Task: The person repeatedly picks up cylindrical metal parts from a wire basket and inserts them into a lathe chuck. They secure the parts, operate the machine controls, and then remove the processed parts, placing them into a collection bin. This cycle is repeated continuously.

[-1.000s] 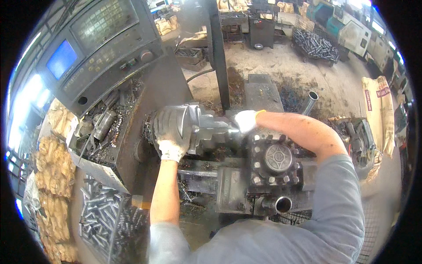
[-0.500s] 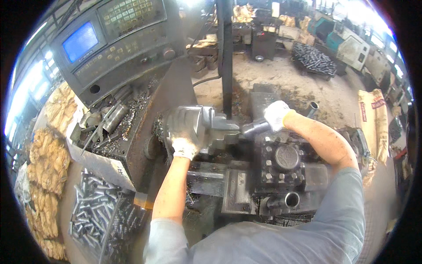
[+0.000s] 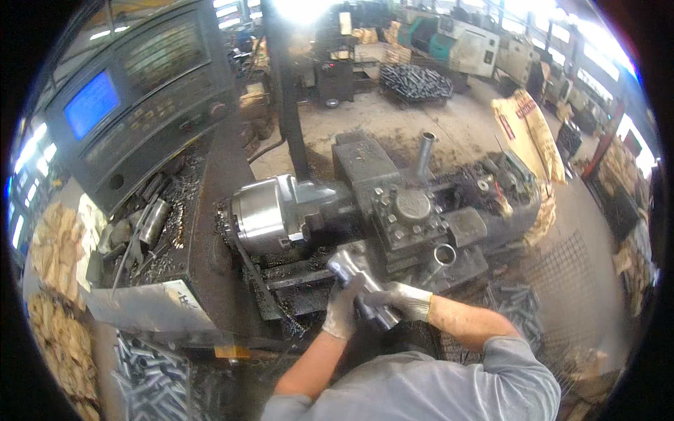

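Workshop floor [image 3: 467,126] stretches behind the lathe chuck [image 3: 260,216]; nearer, gloved left hand [image 3: 342,309] and right hand [image 3: 401,300] clasp 1 smooth, tilted metal cylinder [image 3: 353,269], which could drop if either grip loosened.

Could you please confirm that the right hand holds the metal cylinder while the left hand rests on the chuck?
Not quite: the left hand is on the metal cylinder, not on the chuck, as the head view shows; the right hand does hold the cylinder.
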`<state>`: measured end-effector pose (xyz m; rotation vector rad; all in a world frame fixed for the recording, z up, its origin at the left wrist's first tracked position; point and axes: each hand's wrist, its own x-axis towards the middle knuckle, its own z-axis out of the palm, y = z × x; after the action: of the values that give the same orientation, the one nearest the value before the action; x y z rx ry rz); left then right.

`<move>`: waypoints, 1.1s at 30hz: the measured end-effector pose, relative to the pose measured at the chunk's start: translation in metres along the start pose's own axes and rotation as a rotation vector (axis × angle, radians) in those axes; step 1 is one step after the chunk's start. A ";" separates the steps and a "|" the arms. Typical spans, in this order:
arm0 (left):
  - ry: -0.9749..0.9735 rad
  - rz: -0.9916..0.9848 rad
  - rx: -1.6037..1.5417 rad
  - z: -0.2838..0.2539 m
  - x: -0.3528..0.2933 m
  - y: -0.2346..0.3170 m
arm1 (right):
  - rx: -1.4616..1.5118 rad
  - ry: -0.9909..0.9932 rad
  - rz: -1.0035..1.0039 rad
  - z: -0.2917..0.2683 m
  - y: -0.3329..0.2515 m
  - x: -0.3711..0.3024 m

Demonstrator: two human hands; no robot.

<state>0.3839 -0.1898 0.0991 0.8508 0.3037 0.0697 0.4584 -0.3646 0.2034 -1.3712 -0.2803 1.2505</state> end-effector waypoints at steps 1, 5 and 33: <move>0.101 -0.173 -0.038 -0.003 0.004 -0.015 | 0.112 0.034 0.096 -0.008 0.019 -0.001; 0.283 -0.260 -0.203 -0.011 0.006 -0.040 | -0.207 0.082 0.193 -0.037 0.075 0.000; 0.114 -0.367 -0.248 0.009 -0.067 0.006 | -1.211 0.503 -0.784 -0.047 0.022 -0.045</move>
<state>0.3227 -0.2052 0.1249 0.5365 0.5427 -0.1832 0.4662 -0.4317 0.1944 -2.1775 -1.1976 -0.0581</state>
